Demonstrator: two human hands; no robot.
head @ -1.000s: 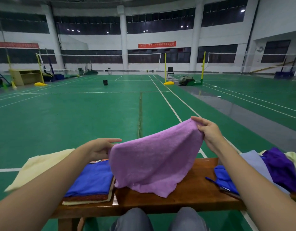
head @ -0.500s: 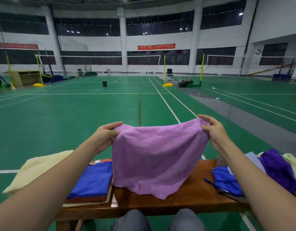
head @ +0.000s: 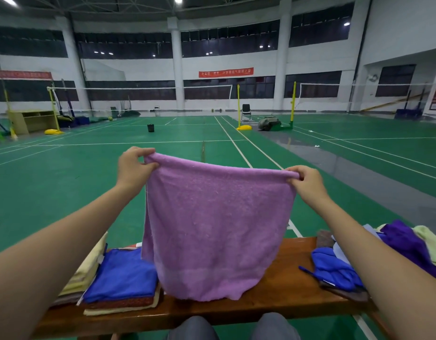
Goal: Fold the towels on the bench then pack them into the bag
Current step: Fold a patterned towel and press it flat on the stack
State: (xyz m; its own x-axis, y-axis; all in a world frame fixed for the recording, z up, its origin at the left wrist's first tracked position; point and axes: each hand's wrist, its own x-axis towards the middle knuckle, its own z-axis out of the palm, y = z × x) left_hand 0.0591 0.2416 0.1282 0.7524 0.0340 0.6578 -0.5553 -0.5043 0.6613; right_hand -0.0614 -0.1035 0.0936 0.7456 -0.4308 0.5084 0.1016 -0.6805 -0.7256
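The person sits at the wooden bench (head: pixel 285 288) and holds a lilac towel (head: pixel 212 229) up over its middle. The left hand (head: pixel 133 168) and the right hand (head: pixel 309 185) each pinch a top corner between thumb and curled fingers. The top edge is stretched between them, and the bottom hem hangs rounded near the bench's front edge; whether it touches the wood I cannot tell.

To fold it well, I'd level the hands first, since the left sits higher. Then bring corner to corner so the edges meet, and lay it on the bare wood to crease.

At the left end a folded royal-blue towel (head: pixel 121 276) tops a neat stack, with cream towels (head: pixel 87 268) beside it. At the right end lies a loose heap: a blue cloth (head: pixel 334 268), a dark purple towel (head: pixel 406 244) and a pale green towel (head: pixel 430 241). I can make out no bag.
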